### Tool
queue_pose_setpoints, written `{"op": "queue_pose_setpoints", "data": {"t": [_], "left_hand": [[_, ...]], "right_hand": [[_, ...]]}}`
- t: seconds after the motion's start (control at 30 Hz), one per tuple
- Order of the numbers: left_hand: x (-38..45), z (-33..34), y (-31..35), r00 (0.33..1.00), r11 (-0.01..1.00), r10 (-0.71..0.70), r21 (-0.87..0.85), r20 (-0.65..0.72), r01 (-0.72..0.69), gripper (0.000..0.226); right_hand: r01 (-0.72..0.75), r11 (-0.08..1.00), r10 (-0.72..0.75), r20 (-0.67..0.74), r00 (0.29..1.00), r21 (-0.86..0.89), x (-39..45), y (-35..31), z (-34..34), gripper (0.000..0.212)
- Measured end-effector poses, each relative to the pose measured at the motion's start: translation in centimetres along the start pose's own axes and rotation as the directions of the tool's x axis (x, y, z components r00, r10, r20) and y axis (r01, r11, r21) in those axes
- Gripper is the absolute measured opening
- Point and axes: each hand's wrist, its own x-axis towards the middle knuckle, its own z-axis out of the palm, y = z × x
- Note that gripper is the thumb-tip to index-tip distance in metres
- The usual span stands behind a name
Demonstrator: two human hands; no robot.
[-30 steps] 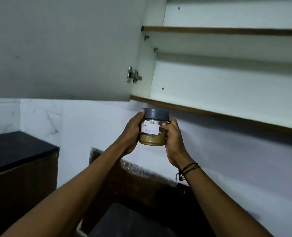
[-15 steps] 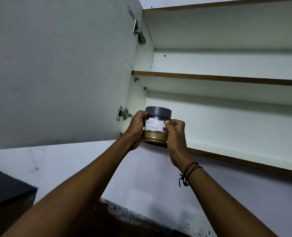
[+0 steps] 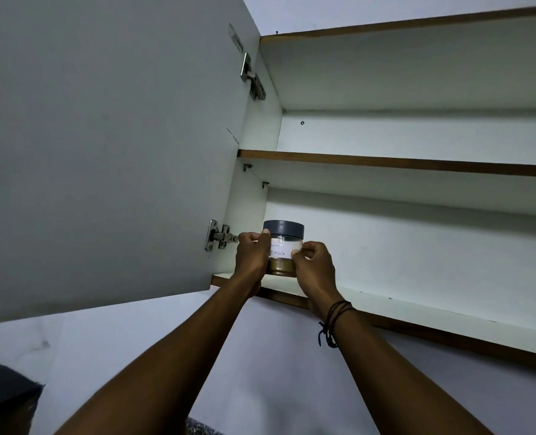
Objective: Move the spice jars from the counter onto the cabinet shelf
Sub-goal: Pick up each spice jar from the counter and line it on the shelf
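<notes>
1. Spice jar (image 3: 283, 248): clear body, dark grey screw lid, brown powder filling the lower part, white handwritten label partly covered by fingers. Upright, at the left end of the bottom cabinet shelf (image 3: 417, 304), just inside its front edge, near the cabinet's left inner wall. Base appears down on the shelf board; actual contact hidden by the hands.
2. Left hand (image 3: 251, 257): closed round the jar's left side, fingers curled over the upper body just under the lid, wrist crossing the shelf's front edge.
3. Right hand (image 3: 315, 267): gripping the jar's right side, thumb and fingertips pressed on the label, palm below and in front.
4. Cord bracelet (image 3: 334, 318): dark, several strands, knotted, on the right wrist.
5. Cabinet door (image 3: 103, 146): grey, swung open to the left, filling the left part of the view.
6. Lower hinge (image 3: 218, 238): metal, just left of the left hand.
7. Upper hinge (image 3: 252, 76): metal, high on the same side.
8. Middle shelf (image 3: 401, 163): white board with brown edge band, above the jar.
9. Wall (image 3: 134, 334): pale, below the cabinet.
</notes>
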Motion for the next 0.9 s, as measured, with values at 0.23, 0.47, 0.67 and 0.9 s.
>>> {"op": "queue_pose_setpoints", "data": {"t": [0.23,0.47,0.67,0.9], "left_hand": [[3.5,0.6,-1.5,0.997,0.977,-0.015,0.210,-0.069,0.029,0.022],[7.0,-0.5,-3.2,0.995,0.957,-0.096,0.276,0.001,0.092,0.042],[8.4,-0.8,-3.2,0.995,0.921,-0.073,0.386,0.070,0.041,0.037],[9.1,-1.0,-3.7,0.989,0.828,-0.094,0.561,0.113,0.015,0.029]], "right_hand": [[-0.013,0.987,0.034,0.132,0.991,-0.158,3.5,1.6,2.4,0.038],[-0.024,0.991,0.070,0.368,0.927,-0.129,5.5,2.9,4.5,0.041],[-0.042,0.987,0.113,0.489,0.865,-0.155,6.7,3.9,5.7,0.037],[0.017,0.939,0.183,0.541,0.821,-0.343,7.2,4.0,6.4,0.028]]}}
